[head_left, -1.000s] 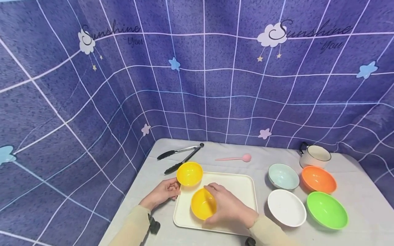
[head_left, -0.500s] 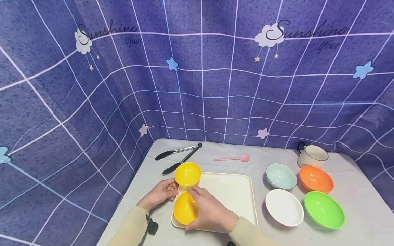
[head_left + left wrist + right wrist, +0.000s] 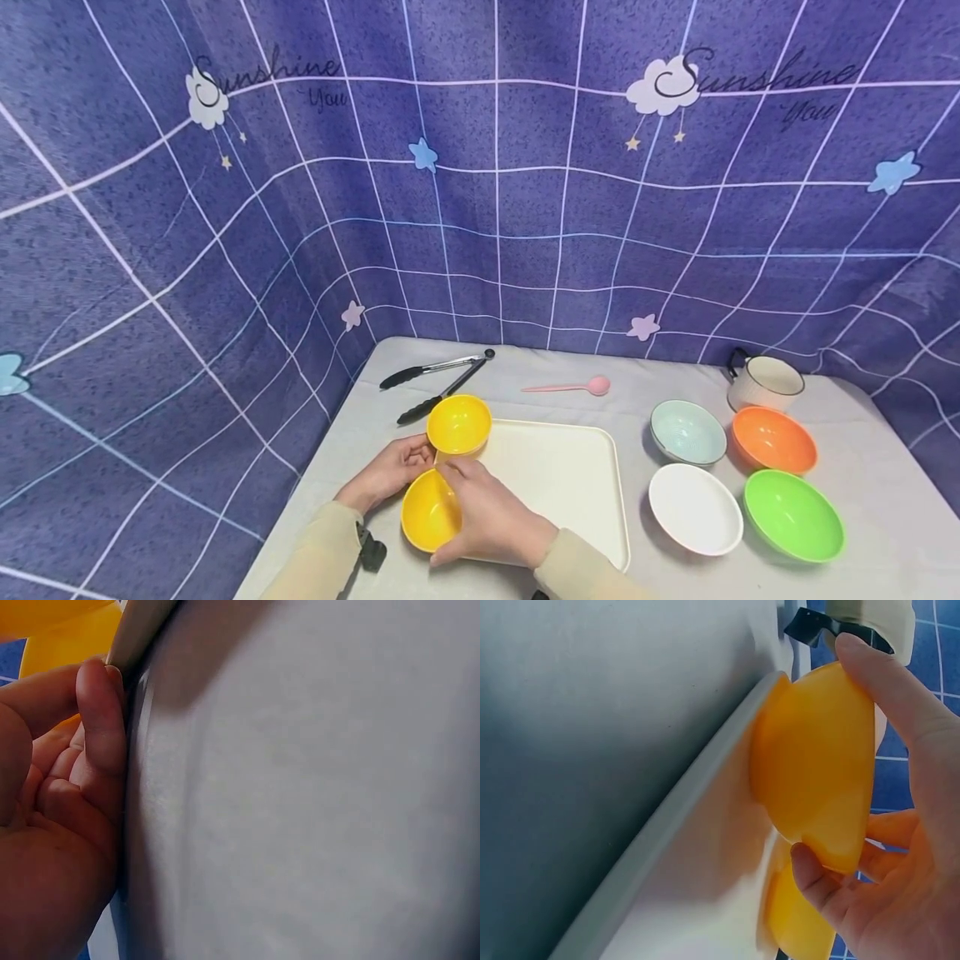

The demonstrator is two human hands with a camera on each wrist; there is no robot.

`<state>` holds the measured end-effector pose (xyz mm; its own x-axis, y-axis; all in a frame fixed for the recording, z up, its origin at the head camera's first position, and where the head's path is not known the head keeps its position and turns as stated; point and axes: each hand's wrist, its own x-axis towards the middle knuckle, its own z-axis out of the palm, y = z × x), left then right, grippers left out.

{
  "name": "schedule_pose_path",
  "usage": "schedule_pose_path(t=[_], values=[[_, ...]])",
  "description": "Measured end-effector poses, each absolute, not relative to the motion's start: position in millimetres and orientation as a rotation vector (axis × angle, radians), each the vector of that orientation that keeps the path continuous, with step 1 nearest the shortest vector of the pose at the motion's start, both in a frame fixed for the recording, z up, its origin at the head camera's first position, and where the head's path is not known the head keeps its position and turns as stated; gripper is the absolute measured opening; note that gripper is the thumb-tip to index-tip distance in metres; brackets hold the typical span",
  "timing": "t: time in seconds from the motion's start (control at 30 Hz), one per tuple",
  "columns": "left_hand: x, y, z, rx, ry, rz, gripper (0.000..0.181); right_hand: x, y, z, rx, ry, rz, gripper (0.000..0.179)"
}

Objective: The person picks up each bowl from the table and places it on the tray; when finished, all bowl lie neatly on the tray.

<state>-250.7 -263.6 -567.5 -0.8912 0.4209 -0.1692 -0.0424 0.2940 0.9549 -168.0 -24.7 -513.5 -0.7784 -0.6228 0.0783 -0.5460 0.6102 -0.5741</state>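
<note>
My right hand (image 3: 491,512) grips a yellow bowl (image 3: 427,512) by its rim, at the near left corner of the cream tray (image 3: 555,475). In the right wrist view, the fingers and thumb span the rim of that yellow bowl (image 3: 817,765), its underside close to the tray edge (image 3: 697,787). A second yellow bowl (image 3: 459,423) sits at the tray's far left corner. My left hand (image 3: 390,473) is at the tray's left side. In the left wrist view, the left hand (image 3: 67,772) pinches the tray rim (image 3: 139,630) between thumb and fingertips.
Black-handled tongs (image 3: 442,383) and a pink spoon (image 3: 577,387) lie behind the tray. To the right stand a pale blue bowl (image 3: 688,429), a white bowl (image 3: 695,510), an orange bowl (image 3: 774,439), a green bowl (image 3: 793,515) and a cream pot (image 3: 768,382).
My right hand has moved the near yellow bowl leftward across the tray, from near its middle to its left edge. My left hand has stayed at the tray's side.
</note>
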Motion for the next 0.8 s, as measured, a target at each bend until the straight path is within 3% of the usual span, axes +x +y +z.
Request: schedule_pose_path(t=[0.8], values=[[-251, -263, -567, 0.329, 2.217, 1.604, 0.054, -163, -2, -515, -1.101, 2.777, -0.965, 0.131]])
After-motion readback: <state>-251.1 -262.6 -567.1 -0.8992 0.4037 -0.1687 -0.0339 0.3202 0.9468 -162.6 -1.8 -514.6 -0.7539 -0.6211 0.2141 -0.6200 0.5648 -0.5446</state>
